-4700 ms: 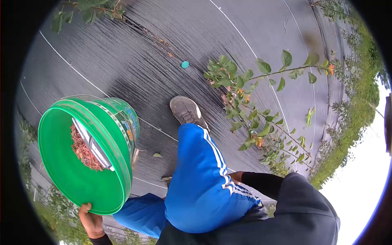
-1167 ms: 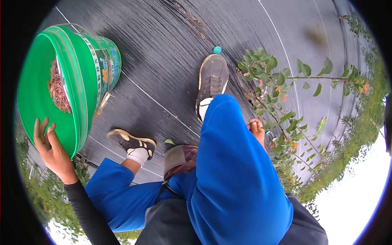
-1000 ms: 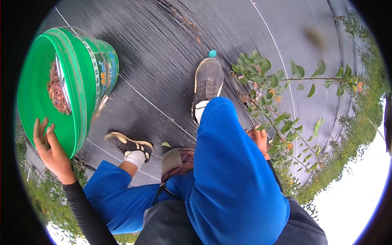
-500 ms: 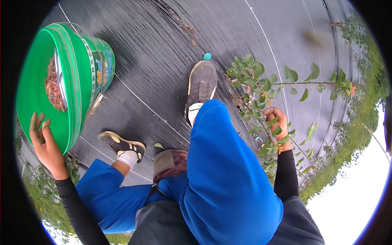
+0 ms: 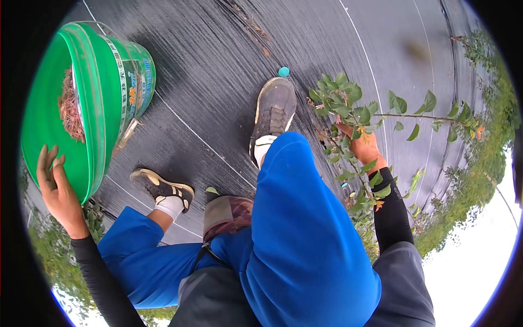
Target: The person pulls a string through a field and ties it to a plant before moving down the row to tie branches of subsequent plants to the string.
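Note:
At the near rim of a green bucket, my left hand has its fingers apart and bent over the opening, with nothing visible in them. Inside the bucket lies a heap of thin reddish-brown flower buds or stalks. My right hand reaches in among the leaves of a shrub branch with pink and orange flowers. Leaves hide its fingertips, so I cannot see what they grip.
Black woven ground sheet with white lines covers the ground. A turquoise disc lies by my shoe. Another long branch with an orange flower stretches to the right. Green bushes line the right edge.
My right hand has moved up and slightly left, deeper into the leaves by the flowers. My left hand stays by the bucket rim. The view has shifted slightly.

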`<state>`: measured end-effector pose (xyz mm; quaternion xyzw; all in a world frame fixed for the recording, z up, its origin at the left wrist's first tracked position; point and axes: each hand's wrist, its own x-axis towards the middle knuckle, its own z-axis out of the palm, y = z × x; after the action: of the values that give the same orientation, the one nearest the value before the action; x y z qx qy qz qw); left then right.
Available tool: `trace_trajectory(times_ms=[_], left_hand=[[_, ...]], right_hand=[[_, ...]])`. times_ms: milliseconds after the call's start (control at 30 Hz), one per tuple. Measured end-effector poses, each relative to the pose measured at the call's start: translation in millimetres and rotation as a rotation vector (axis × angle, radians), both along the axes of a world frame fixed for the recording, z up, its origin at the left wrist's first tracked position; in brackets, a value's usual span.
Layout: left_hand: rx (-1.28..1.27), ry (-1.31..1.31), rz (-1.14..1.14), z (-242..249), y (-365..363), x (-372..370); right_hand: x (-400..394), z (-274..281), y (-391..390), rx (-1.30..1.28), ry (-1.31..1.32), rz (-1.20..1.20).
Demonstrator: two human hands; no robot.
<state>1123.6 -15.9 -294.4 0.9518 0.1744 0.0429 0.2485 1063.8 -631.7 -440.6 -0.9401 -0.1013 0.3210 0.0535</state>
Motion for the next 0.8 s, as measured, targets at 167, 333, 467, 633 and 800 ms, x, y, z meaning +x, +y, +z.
trace_trajectory(times_ms=[167, 333, 467, 633, 800], left_hand=[[0.000, -0.003, -0.004, -1, 4, -2], [-0.035, 0.005, -0.004, -1, 3, 0], [-0.020, 0.018, -0.007, -2, 7, -1], [-0.011, 0.024, 0.004, -1, 6, -1], [-0.001, 0.030, 0.001, -1, 5, 0]], right_hand=[[4, 1, 4, 0.204, -0.194, 0.077], [-15, 0, -15, 0.020, 0.081, -0.069], [-11, 9, -4, 0.011, 0.049, 0.039], [-13, 0, -5, 0.024, 0.073, 0.017], [-13, -4, -8, 0.044, 0.041, 0.129]])
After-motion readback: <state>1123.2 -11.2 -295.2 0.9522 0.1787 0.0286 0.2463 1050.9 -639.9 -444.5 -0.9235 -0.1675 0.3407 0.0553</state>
